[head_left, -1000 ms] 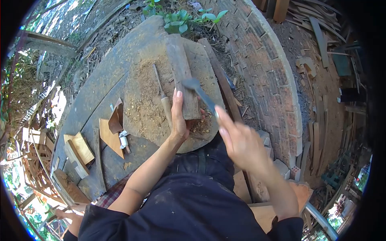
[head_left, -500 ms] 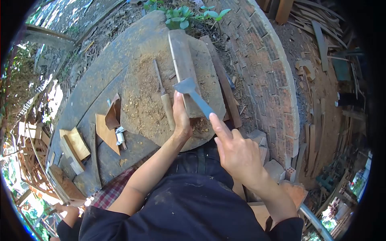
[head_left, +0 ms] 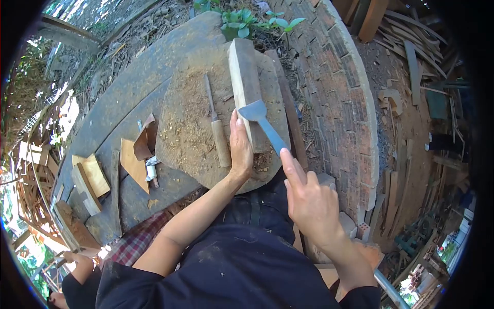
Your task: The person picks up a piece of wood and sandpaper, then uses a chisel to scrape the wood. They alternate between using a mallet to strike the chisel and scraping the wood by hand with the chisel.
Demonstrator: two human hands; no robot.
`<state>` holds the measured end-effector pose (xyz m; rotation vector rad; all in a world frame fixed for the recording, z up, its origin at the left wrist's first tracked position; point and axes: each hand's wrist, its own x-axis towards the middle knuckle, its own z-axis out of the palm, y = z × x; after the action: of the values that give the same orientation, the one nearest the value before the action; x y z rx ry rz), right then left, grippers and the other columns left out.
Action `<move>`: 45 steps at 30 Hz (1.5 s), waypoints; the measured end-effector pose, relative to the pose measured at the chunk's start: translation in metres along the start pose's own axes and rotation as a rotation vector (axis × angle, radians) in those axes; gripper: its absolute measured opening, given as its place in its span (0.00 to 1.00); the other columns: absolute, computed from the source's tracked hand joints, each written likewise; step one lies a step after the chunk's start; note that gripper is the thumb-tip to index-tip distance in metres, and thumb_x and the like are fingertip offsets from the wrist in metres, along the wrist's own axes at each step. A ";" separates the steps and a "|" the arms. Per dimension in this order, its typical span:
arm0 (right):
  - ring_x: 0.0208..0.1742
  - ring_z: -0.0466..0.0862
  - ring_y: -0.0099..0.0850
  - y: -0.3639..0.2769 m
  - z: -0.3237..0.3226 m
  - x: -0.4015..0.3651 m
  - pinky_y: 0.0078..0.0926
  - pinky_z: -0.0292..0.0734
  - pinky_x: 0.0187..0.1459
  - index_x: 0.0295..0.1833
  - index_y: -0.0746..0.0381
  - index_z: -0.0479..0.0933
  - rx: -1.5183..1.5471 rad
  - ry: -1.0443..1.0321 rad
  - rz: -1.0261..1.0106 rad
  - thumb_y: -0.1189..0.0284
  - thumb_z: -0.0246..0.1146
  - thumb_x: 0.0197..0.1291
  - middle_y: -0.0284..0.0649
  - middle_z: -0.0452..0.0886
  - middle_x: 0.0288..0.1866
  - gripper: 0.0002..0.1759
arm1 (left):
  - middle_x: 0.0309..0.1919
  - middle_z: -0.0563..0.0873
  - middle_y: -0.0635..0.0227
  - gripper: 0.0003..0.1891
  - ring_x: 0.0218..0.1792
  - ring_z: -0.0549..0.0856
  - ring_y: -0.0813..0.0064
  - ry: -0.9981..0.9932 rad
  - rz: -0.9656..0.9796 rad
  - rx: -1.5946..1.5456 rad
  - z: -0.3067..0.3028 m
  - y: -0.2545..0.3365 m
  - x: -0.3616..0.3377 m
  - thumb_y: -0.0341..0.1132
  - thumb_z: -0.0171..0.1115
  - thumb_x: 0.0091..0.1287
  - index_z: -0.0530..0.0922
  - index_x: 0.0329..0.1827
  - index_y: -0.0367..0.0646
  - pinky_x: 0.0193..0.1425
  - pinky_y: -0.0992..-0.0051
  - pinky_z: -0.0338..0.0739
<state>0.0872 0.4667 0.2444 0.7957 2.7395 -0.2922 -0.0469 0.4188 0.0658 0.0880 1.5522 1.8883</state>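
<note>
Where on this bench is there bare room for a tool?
Bare: the grey slab above the brown paper sheets, left of the round sawdust-covered block. Also the sawdust between its left rim and the wooden-handled chisel. Crowded: the pale plank under the left hand and the right hand's broad-bladed chisel, and the wood offcuts.

bladed tool (head_left: 263, 122) grip: hidden inside right hand (head_left: 310, 202) | wood block (head_left: 244, 72) near end: behind left hand (head_left: 240, 150) | second person (head_left: 77, 270) lower left: cut by lens edge
</note>
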 end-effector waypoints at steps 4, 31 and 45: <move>0.26 0.87 0.51 0.007 0.002 0.072 0.49 0.84 0.29 0.79 0.52 0.64 0.076 0.166 -0.007 0.67 0.58 0.71 0.52 0.84 0.31 0.32 | 0.73 0.71 0.58 0.31 0.72 0.72 0.69 -0.050 -0.007 -0.054 0.005 0.003 -0.002 0.50 0.35 0.86 0.55 0.82 0.39 0.76 0.67 0.67; 0.29 0.84 0.59 0.013 0.028 0.015 0.55 0.80 0.34 0.82 0.48 0.60 0.435 0.111 -0.014 0.70 0.60 0.70 0.56 0.82 0.30 0.36 | 0.47 0.86 0.63 0.33 0.46 0.86 0.69 -0.125 -0.496 -0.421 -0.015 0.019 0.003 0.66 0.41 0.79 0.76 0.64 0.47 0.49 0.65 0.82; 0.23 0.85 0.42 0.028 -0.015 0.194 0.42 0.84 0.27 0.78 0.55 0.64 0.762 -0.074 0.122 0.58 0.55 0.75 0.50 0.83 0.32 0.30 | 0.48 0.83 0.56 0.42 0.41 0.86 0.61 -0.236 -0.464 -0.287 -0.020 0.031 -0.004 0.76 0.46 0.70 0.74 0.63 0.43 0.51 0.57 0.87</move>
<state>-0.0576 0.5892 0.1945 1.0805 2.4675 -1.3487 -0.0669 0.3982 0.0896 -0.1594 1.0245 1.6377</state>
